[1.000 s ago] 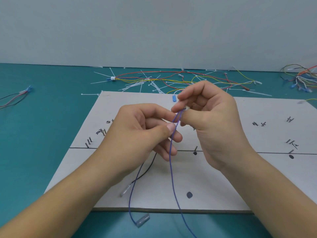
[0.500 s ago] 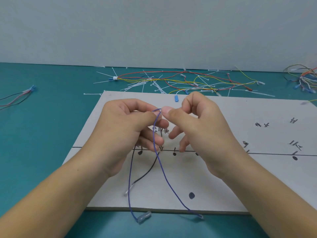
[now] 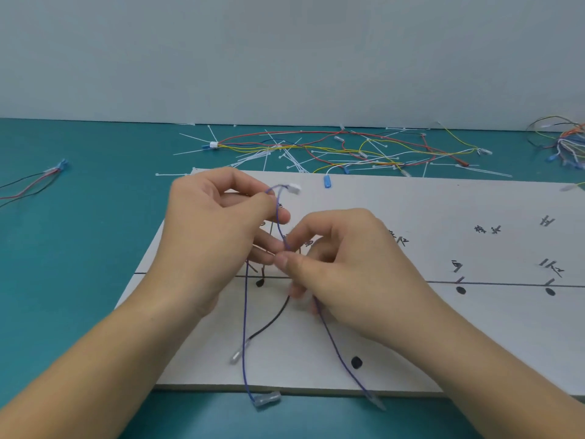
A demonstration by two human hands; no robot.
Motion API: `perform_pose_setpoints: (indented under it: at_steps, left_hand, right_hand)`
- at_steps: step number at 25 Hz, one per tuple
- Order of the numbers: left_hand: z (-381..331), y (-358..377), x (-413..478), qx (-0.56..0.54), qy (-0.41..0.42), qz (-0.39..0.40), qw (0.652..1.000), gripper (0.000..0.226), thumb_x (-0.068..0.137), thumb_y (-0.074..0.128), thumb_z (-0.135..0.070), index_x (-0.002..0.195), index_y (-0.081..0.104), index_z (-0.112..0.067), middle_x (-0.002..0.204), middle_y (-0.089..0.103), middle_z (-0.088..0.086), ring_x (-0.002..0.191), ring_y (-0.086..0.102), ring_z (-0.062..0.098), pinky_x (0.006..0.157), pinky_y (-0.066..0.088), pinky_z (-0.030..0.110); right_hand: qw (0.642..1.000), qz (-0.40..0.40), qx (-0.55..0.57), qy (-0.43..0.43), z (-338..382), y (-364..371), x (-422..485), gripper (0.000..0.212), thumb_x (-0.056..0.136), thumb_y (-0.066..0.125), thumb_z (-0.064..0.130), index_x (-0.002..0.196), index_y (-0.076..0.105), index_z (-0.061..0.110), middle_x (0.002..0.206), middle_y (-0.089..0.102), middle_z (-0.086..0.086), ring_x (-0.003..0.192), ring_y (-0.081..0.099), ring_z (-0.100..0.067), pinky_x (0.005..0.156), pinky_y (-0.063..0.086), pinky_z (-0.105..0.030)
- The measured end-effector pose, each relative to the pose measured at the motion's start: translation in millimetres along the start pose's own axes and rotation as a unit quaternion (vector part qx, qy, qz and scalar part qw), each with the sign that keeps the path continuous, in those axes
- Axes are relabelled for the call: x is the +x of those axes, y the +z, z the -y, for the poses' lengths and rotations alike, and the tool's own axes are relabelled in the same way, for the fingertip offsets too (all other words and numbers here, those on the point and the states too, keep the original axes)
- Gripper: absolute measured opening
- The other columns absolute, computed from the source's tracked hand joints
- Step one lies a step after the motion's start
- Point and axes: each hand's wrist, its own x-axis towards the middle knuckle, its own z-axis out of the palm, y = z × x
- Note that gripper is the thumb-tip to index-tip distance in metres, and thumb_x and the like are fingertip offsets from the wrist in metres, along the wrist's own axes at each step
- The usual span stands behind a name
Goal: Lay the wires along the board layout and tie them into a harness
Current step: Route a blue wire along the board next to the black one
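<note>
Left hand pinched the purple wires just below their white connector, held up over the layout board. Right hand pinched one purple strand lower down, thumb against index finger. Both strands hung down across the board, and their clear-sleeved terminals sat past its near edge over the teal bench. Black wire lay on the board beneath the hands, its terminal end just beside the left strand. Loose wires and cable ties were piled behind the board, with a blue terminal at its far edge. Small wire bundle lay far left and another bundle far right.
</note>
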Motion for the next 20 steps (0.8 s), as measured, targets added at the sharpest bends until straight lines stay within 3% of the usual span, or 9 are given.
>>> perform_pose_setpoints:
  at_steps: [4,9,16,20]
  left_hand:
    - [1,-11,9,0.051,-0.004,-0.009,0.999,0.005,0.089,0.071,-0.006,0.085,0.071,-0.010,0.075,0.079,0.006,0.030,0.036,0.013,0.033,0.031,0.017]
    - [0,-14,13,0.028,-0.019,0.027,0.999,0.011,0.088,0.077,-0.017,0.077,0.076,-0.016,0.077,0.079,0.008,0.032,0.029,0.013,0.038,0.026,0.013]
    - [-2,-11,11,-0.044,-0.033,0.101,0.993,0.014,0.090,0.070,-0.012,0.079,0.078,-0.014,0.074,0.073,0.013,0.030,0.025,0.012,0.040,0.024,0.011]
    - [-2,-7,6,-0.039,-0.018,0.134,0.990,0.018,0.092,0.066,-0.020,0.079,0.078,-0.018,0.082,0.076,0.010,0.040,0.047,0.016,0.038,0.032,0.017]
  right_hand:
    - [0.996,-0.085,-0.006,0.035,-7,-12,9,0.011,0.091,0.072,0.025,0.084,0.063,0.024,0.056,0.070,0.004,0.039,0.057,-0.007,0.038,0.042,-0.018]
    - [0.988,-0.136,-0.069,0.031,-11,-21,15,0.013,0.091,0.071,0.027,0.081,0.063,0.025,0.055,0.069,0.005,0.047,0.059,-0.008,0.044,0.040,-0.020]
    - [0.992,-0.094,-0.045,0.065,-8,-17,15,0.014,0.092,0.069,0.025,0.079,0.066,0.023,0.055,0.069,0.004,0.041,0.056,-0.006,0.046,0.042,-0.021]
    - [0.994,-0.030,0.056,0.090,-3,-16,13,0.014,0.095,0.067,0.021,0.081,0.067,0.018,0.054,0.068,-0.002,0.031,0.045,-0.006,0.034,0.034,-0.017]
